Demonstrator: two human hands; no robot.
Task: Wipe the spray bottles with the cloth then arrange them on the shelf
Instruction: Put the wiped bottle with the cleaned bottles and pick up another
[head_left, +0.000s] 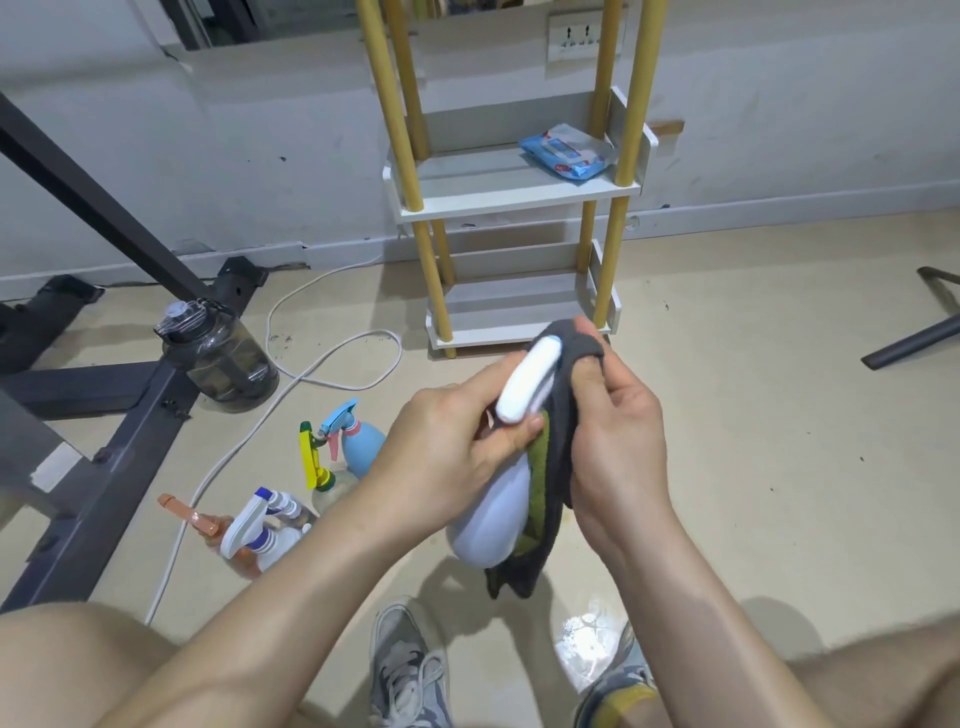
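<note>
1. Head view: smooth white plastic spray bottle w/ rounded body and oblong trigger head (487, 522), held mid-air over the beige floor, in front of the shelf, head tilted up and away.
2. Left hand (441, 452) grips the bottle's neck, fingers and thumb curled round it.
3. Right hand (618, 431) pinches a fuzzy dark grey cloth w/ green inner face (560, 415) against the bottle's right side; the cloth drapes past the base.
4. White-board shelf unit w/ round yellow posts (519, 205) stands by the wall; crinkly blue plastic pack (566, 156) on its mid tier.
5. Floor, left: pale blue spray bottle (363, 447), yellow-green trigger bottle (321, 475), white-purple spray bottle (257, 530) and orange spray bottle (208, 525), clustered close together.
</note>
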